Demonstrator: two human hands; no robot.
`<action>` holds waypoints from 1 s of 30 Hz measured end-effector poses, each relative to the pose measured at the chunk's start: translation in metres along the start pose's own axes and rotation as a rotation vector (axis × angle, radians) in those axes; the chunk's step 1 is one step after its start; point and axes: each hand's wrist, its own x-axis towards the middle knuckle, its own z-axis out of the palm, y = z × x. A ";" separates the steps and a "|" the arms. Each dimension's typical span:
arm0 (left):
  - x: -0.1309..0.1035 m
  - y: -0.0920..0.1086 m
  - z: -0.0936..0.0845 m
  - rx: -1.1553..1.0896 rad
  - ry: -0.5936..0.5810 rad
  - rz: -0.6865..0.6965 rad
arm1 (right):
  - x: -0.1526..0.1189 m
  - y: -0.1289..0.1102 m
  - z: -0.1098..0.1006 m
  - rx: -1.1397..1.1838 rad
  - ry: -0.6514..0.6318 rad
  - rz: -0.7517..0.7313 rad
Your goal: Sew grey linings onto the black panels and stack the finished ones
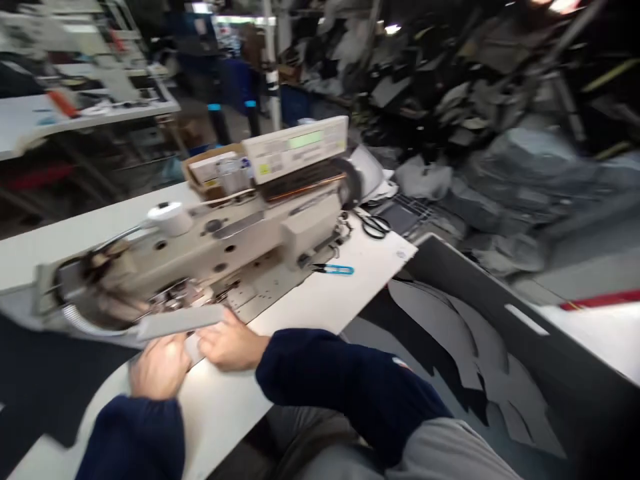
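Note:
My left hand (160, 368) and my right hand (233, 343) are close together at the needle end of a sewing machine (235, 243). Between them a small part of a light grey fabric piece (195, 349) shows, with the fingers of both hands closed on it. A grey bar-shaped lamp (180, 322) on a white flexible hose (87, 325) hides some fingertips and the needle area. Left of my left hand, dark fabric (55, 373) spreads over the table. Motion blur softens the hands.
Blue thread snips (334, 269) and black scissors (375, 227) lie on the white table (370, 267). A thread cone (170, 219) and a control panel (297, 148) top the machine. On my right, a grey bin (500, 293) holds cut grey pieces (440, 320).

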 end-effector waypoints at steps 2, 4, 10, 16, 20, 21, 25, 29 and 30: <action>0.001 -0.003 0.003 0.013 -0.001 0.043 | -0.003 -0.001 0.000 -0.006 -0.010 -0.012; -0.002 -0.003 0.000 0.019 -0.022 0.067 | -0.004 -0.005 -0.005 -0.011 -0.024 -0.019; -0.005 -0.005 -0.012 0.041 -0.069 0.041 | -0.009 -0.016 -0.018 0.029 -0.038 0.008; -0.002 -0.003 -0.018 0.104 -0.123 0.066 | -0.013 -0.026 -0.020 0.068 -0.044 0.076; -0.007 0.002 -0.021 0.132 -0.107 0.052 | -0.013 -0.028 -0.016 0.087 -0.022 0.070; -0.009 0.003 -0.021 0.134 -0.095 0.048 | -0.013 -0.028 -0.014 0.087 -0.023 0.069; -0.012 -0.002 -0.006 0.151 -0.074 0.030 | -0.012 -0.028 -0.008 0.057 -0.049 0.119; -0.004 0.000 0.007 0.162 -0.035 0.010 | -0.010 -0.024 -0.006 0.033 -0.050 0.213; -0.003 0.004 0.006 0.152 -0.021 -0.001 | -0.009 -0.023 -0.007 0.040 -0.045 0.219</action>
